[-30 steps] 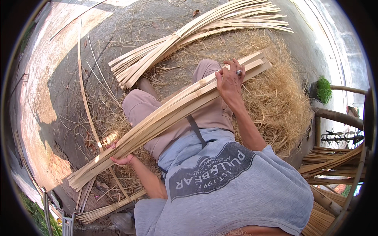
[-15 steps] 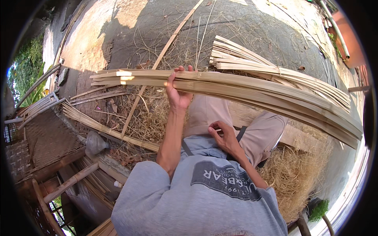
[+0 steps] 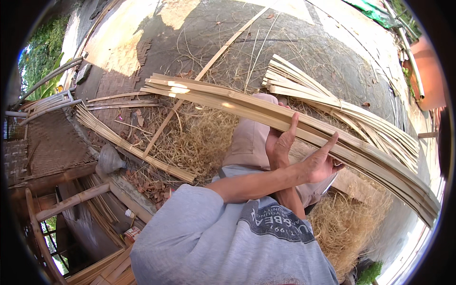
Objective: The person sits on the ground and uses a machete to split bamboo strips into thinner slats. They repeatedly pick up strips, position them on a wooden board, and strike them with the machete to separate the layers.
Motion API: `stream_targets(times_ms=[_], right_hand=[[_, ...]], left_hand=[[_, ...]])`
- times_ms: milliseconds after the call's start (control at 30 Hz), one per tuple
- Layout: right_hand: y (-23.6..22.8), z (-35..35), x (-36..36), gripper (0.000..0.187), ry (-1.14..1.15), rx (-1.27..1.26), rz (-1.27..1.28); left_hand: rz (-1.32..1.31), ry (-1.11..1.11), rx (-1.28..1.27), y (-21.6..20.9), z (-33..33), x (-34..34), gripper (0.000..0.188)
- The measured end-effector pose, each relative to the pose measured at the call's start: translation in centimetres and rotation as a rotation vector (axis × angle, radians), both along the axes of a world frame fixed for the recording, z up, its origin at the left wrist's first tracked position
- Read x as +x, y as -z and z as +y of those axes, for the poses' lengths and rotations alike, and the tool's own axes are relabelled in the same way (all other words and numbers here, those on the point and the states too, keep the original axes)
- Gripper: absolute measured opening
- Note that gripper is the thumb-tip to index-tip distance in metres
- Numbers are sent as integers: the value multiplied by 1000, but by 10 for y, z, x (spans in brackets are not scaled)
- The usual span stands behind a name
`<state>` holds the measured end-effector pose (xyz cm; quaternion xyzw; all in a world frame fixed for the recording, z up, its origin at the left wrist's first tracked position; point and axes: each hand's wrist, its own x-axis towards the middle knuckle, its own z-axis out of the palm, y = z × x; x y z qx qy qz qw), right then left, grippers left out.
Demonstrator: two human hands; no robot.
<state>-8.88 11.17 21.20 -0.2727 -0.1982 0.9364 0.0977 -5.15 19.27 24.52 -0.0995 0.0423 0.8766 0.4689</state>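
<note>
A long bundle of flat, pale bamboo strips (image 3: 199, 90) lies slantwise across my lap, its right end nearer to me. My forearms cross, the left one over the right. My left hand (image 3: 320, 164) grips the bundle right of its middle, a finger over the front edge and the others curled below. Just left of it, my right hand (image 3: 282, 142) also holds the strips, thumb raised against them and fingers partly hidden behind. Beyond lies a second fanned bundle of bamboo strips (image 3: 308, 95), tied near its middle.
Curly bamboo shavings (image 3: 209, 135) cover the ground at left, with a larger heap of shavings (image 3: 342, 228) at right. One long strip (image 3: 223, 47) runs away from me. Another strip bundle (image 3: 137, 151) lies at left by a bamboo frame (image 3: 73, 204). A wooden board (image 3: 356, 190) is beside my leg.
My left hand has moved from the bundle's left part to its right part, crossing over the right arm. My right hand has risen from my lap onto the bundle, which has shifted right and tilted.
</note>
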Motion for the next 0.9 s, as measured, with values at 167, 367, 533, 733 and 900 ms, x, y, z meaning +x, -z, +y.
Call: stream_targets(times_ms=[167, 367, 533, 733, 900], right_hand=[[-3, 73, 8, 47, 59, 64, -20], [-24, 147, 8, 44, 146, 250, -32], [-11, 155, 7, 44, 167, 223, -43], [-7, 136, 5, 45, 161, 191, -22], [-2, 146, 9, 44, 199, 191, -55]], left_hand=[[449, 328, -195, -36, -107, 6, 47], [453, -493, -1638, 77, -239, -15, 41], [333, -464, -1148, 89, -213, -30, 44], [363, -385, -987, 134, -225, -34, 37], [60, -583, -1086, 162, -301, 6, 37]])
